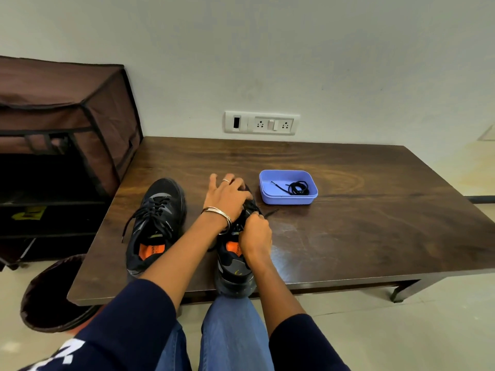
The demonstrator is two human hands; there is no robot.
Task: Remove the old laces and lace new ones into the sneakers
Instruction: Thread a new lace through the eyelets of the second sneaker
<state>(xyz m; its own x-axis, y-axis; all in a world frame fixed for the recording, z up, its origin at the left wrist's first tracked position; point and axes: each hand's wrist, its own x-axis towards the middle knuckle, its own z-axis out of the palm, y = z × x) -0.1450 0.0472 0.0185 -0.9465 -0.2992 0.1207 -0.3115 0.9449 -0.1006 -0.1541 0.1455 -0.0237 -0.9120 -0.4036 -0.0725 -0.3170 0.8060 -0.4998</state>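
We see a dark wooden table (pixel 348 210) pushed against a pale wall (pixel 267 49), with a white socket panel (pixel 262 122) on the wall just above the table's far edge. Beside the table's left edge stands a brown fabric shoe rack (pixel 61 124) with dark open shelves, and near the table's front left corner a dark round bin (pixel 51 295) sits on the light floor (pixel 401 330). Beyond the table's far right corner we make out only more pale floor.
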